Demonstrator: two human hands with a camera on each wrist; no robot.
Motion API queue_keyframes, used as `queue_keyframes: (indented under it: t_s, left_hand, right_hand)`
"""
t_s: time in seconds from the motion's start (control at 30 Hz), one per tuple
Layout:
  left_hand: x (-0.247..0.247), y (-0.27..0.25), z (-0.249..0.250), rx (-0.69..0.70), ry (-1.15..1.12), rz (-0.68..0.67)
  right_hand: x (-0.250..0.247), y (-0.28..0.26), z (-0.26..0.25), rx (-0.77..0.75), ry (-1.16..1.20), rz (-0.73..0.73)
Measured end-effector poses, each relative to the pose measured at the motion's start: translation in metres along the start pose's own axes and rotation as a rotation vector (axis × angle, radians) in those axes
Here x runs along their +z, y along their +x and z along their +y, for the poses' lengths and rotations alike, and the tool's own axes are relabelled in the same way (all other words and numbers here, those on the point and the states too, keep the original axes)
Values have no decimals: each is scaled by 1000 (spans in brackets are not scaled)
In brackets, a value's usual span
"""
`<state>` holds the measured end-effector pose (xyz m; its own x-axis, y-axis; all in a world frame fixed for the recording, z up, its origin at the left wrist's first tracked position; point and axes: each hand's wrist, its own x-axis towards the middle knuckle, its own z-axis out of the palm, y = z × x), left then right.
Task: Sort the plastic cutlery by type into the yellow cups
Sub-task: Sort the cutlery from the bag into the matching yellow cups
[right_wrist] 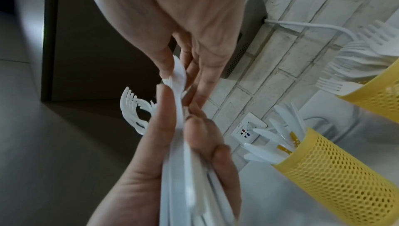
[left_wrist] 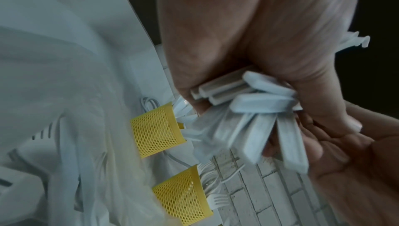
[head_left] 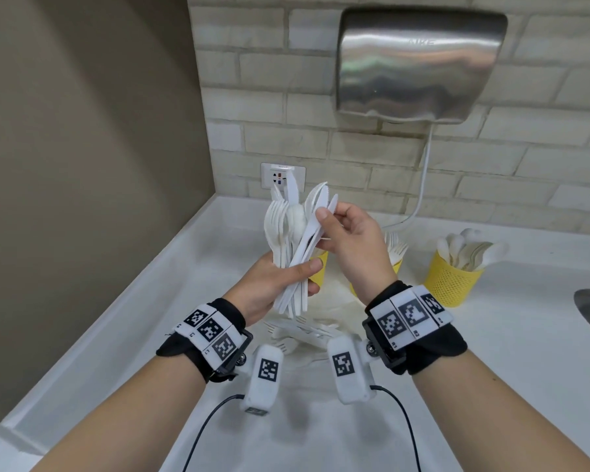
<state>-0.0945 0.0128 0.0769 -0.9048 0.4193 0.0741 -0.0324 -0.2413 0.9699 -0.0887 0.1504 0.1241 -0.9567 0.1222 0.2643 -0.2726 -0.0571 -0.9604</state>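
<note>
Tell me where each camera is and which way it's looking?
Head: on the person's head, looking down at both hands, the cutlery bundle and spoon cup; forearms show.
Left wrist: along the left palm at the bundle's handle ends.
Right wrist: along the right hand, whose fingers pinch a piece; the knife cup shows beside.
Shared: every view shows the bundle.

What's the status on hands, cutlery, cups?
Left hand grips mixed cutlery bundle. Right hand pinches a knife from it. Spoon cup filled; loose cutlery remains on counter.
</note>
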Motion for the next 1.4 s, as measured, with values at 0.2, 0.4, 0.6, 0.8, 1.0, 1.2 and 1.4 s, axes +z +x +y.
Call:
queue_keyframes:
  t_s: [0.2, 0.4, 0.6, 0.8, 1.0, 1.2, 1.4]
  left_hand:
    - [-5, 1, 2, 20, 39, 65]
    - [-4, 4, 1, -10, 68, 146]
    - [-12, 5, 5, -6, 32, 193]
    - [-34, 5, 9, 43, 84, 386]
    - [-39, 2, 8, 67, 132, 242]
    - [-35, -1, 5, 24, 132, 130]
    - [-39, 3, 6, 24, 150, 92]
  right_hand:
    - [-1, 2, 0, 55, 77, -18]
    - [-3, 4, 4, 44, 48, 27]
    - [-10, 19, -11, 38, 36, 40]
    - [-28, 58, -37, -131, 8, 220]
    - [-10, 90, 25, -149, -394, 77]
    - [-7, 103, 80, -18, -713, 6]
    - [-9, 113, 88, -6, -807, -30]
